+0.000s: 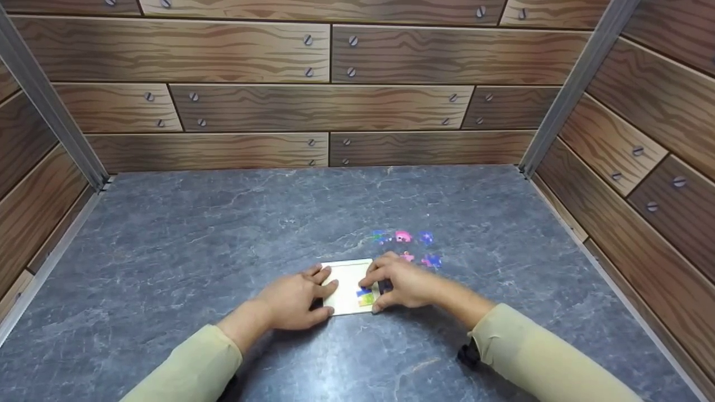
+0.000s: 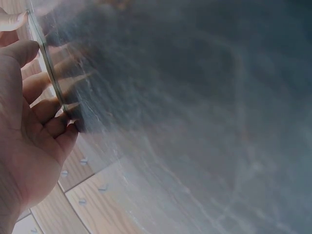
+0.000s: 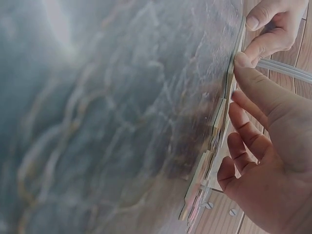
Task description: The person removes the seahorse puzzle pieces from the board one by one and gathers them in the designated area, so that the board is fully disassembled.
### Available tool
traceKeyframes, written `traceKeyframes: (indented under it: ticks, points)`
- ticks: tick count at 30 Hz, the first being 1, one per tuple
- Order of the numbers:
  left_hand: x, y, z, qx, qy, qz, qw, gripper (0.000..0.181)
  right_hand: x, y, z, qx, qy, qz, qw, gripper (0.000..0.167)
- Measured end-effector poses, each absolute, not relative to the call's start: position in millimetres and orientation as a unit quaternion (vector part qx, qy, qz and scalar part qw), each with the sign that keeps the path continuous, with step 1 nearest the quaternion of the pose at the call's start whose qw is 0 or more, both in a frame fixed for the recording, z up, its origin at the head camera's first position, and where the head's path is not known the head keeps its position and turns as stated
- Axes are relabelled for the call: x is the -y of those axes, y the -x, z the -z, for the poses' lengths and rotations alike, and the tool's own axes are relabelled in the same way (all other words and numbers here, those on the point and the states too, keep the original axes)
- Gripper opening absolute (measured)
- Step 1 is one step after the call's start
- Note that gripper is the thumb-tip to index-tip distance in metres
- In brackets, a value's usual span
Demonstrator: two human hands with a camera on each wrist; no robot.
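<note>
A thin cream-white puzzle board (image 1: 343, 285) lies flat on the table between both hands. My left hand (image 1: 296, 298) steadies its left side, with fingertips over the upper left and the thumb at the near edge. The thumb of my right hand (image 1: 410, 282) touches the board's near right corner, while its index fingertip reaches in over the board. By that fingertip lies a blue and yellow-green puzzle piece (image 1: 366, 300) at the board's right side. Whether the right fingers pinch it is hidden. In the right wrist view, the other right fingers (image 3: 239, 151) curl loosely.
Beyond the right hand lie several loose puzzle pieces: a pink one (image 1: 403, 237), a purple-blue one (image 1: 426, 238), a blue one (image 1: 432, 261) and a green-blue one (image 1: 379, 235). Wood-patterned walls (image 1: 251, 106) enclose the grey marbled table (image 1: 184, 223) at the back and sides.
</note>
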State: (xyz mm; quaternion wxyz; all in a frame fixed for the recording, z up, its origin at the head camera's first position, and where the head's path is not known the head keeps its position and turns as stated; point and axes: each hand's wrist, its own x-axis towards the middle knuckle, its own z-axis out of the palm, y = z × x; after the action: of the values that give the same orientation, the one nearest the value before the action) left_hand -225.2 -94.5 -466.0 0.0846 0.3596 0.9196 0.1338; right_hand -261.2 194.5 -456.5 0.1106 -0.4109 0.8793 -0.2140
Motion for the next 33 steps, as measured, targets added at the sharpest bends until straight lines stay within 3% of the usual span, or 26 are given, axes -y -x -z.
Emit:
traceKeyframes:
  ticks: [33]
  points:
    - [94.7, 226.0, 466.6, -0.919, -0.361, -0.130, 0.087, 0.060, -194.3, 259.6, 457.0, -0.878, 0.414, 0.220, 0.100, 0.046]
